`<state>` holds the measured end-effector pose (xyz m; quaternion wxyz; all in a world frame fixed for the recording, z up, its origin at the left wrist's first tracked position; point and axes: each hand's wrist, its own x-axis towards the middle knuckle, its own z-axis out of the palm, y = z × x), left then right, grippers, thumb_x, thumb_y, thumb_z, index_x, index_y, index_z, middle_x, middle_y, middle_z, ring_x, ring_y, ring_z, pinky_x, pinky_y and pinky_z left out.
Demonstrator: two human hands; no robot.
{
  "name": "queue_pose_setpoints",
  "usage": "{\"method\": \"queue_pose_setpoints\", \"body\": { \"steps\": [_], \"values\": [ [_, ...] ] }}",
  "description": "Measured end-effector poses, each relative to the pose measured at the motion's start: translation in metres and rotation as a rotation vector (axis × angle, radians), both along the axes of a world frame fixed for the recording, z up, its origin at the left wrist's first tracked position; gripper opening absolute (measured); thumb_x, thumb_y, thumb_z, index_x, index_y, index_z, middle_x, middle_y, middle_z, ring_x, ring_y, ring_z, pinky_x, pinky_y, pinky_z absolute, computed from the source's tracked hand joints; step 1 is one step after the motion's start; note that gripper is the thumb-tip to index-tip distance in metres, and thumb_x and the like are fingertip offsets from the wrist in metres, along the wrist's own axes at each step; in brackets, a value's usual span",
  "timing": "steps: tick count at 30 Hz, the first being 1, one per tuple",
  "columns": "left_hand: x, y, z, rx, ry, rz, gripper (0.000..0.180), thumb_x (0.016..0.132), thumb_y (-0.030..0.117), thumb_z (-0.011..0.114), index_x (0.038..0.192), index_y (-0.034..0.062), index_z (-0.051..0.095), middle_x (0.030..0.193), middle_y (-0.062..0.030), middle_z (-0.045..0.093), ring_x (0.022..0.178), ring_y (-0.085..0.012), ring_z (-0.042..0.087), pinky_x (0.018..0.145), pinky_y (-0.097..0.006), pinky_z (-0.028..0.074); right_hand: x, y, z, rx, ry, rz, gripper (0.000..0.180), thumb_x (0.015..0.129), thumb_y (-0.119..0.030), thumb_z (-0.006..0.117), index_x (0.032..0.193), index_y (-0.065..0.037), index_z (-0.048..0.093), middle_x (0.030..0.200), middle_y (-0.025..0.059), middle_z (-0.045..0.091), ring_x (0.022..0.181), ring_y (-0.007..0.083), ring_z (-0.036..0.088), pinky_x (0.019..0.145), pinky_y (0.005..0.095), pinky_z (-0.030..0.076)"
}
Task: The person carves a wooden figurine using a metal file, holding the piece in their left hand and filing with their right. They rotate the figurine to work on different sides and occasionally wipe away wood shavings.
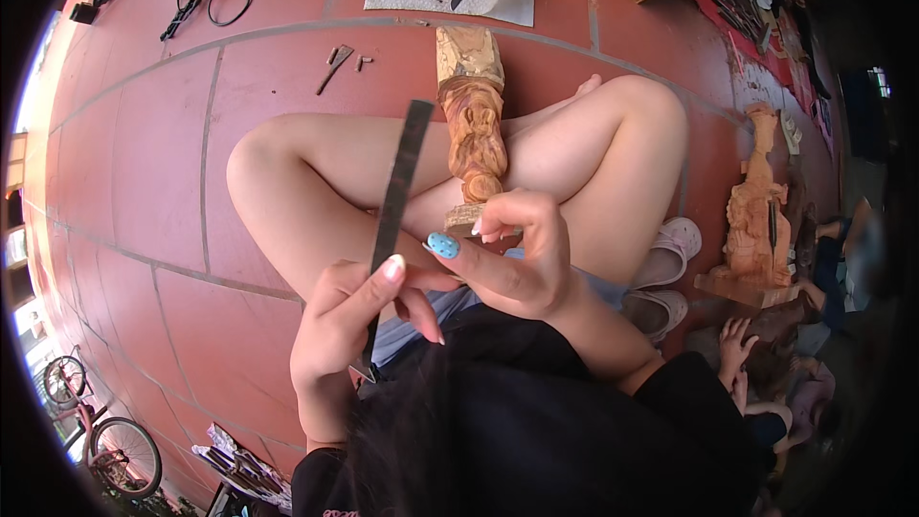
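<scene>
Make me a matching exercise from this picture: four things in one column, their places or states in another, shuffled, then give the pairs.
Things:
1. Flat metal tool
2. Carving
3. Second carving
4. Bicycle

Places or states:
A. stands on the tiled floor at the right edge
B. held in the left hand
C. lower left corner, beyond the tiles
D. lies across the crossed legs, base steadied by the right hand

Pairs: 1-B, 2-D, 3-A, 4-C
</scene>
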<state>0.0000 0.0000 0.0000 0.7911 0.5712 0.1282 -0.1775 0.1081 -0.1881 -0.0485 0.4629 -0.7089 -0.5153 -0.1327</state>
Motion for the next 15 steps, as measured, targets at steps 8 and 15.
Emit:
{"method": "queue_pose_setpoints", "body": {
  "steps": [8, 15],
  "values": [
    [0.059, -0.065, -0.020, -0.014, -0.082, -0.258, 0.046, 0.104, 0.040, 0.045, 0.105, 0.0008, 0.069, 0.072, -0.0062, 0.068, 0.070, -0.0093, 0.062, 0.066, -0.024, 0.049, 0.058, -0.068, -0.014, -0.081, 0.007, -0.294, 0.019, 0.088, -0.018, 0.070, 0.095, -0.001, 0.065, 0.082, 0.0048, 0.053, 0.064, 0.0173, 0.059, 0.055, 0.0249, 0.044],
    [0.076, -0.052, -0.092, 0.208, 0.163, 0.643, 0.032, 0.102, 0.021, 0.049, 0.122, -0.0026, 0.055, 0.105, -0.0088, 0.063, 0.099, -0.0142, 0.060, 0.087, -0.030, 0.050, 0.109, -0.091, -0.039, 0.162, 0.793, -0.119, 0.047, 0.094, -0.041, 0.060, 0.092, 0.006, 0.062, 0.075, 0.0119, 0.061, 0.068, 0.0211, 0.065, 0.061, 0.0303, 0.054]
  ]
}}
